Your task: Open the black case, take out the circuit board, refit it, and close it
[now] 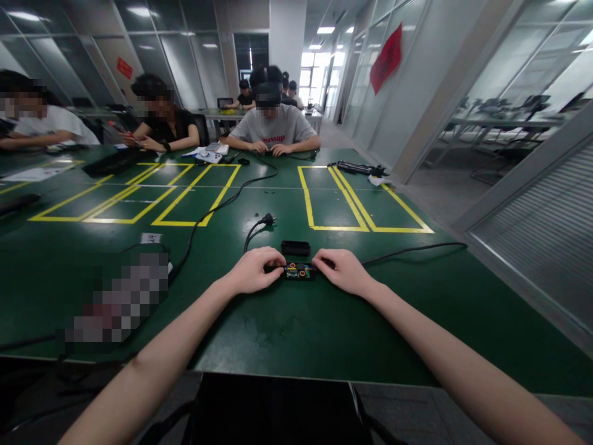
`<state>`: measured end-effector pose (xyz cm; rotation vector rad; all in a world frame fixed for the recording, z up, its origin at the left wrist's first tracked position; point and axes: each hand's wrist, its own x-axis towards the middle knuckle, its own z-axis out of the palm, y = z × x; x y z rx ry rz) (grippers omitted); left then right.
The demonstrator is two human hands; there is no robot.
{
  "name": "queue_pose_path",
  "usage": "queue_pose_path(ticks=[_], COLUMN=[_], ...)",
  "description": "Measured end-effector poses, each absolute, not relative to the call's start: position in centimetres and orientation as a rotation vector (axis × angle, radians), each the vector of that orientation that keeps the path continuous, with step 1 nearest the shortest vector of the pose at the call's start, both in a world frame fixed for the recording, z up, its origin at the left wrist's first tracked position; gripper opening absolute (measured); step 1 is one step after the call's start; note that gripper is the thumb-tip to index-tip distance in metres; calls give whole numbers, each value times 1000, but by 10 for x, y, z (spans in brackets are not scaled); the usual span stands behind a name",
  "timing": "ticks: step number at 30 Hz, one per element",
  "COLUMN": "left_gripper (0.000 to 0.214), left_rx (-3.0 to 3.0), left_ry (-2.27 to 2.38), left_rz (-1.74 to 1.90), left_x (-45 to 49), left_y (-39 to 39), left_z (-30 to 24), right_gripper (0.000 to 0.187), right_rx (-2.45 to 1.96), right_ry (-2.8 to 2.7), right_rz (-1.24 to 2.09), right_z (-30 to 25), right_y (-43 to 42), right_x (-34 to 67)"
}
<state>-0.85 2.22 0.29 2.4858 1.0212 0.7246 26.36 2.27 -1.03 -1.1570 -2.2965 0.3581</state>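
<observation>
An opened black power adapter lies on the green table in front of me, its circuit board with copper-coloured coils and blue and yellow parts facing up. At its left end, my left hand is closed, thumb and fingers pinching the end of the casing or its cord. My right hand pinches at the opposite end, where a black cable leads off to the right; the fingertips partly hide what they hold. Just behind the adapter lies a separate black casing half, touched by neither hand.
A power plug on a black cord rests behind my left hand. A thin cable runs right. At left lies a blurred-out object beside a long cord. Yellow tape outlines mark the table; several people sit beyond it.
</observation>
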Motion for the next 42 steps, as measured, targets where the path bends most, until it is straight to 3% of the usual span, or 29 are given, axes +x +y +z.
queue_pose_path(ticks=[18,22,24,29,31,33,38,42], left_gripper=[13,17,25,84,95,90,47,35], left_rx=[2747,2700,2682,2694,2670,2637,2558,2385], left_ry=[982,993,1025,1190,1245,1304,1303,1256], left_rz=[732,843,855,606,542,527,613,837], left_x=[-10,-8,-7,-7,-7,-6,-4,-3], left_y=[23,24,24,27,27,28,34,35], left_z=[4,3,1,-4,-6,-6,-9,-10], right_gripper=[5,29,38,45,47,47,40,28], right_rx=[-1198,-1169,-1167,-1182,-1164,-1153,-1143,-1084], right_ry=[-2209,-2226,-2303,-2421,-2392,-2348,-2315,-2188], right_rz=[270,173,136,146,145,142,224,399], right_z=[-17,-22,-24,-24,-22,-20,-20,-22], right_y=[27,31,33,32,31,30,30,31], right_x=[257,259,260,260,260,260,259,259])
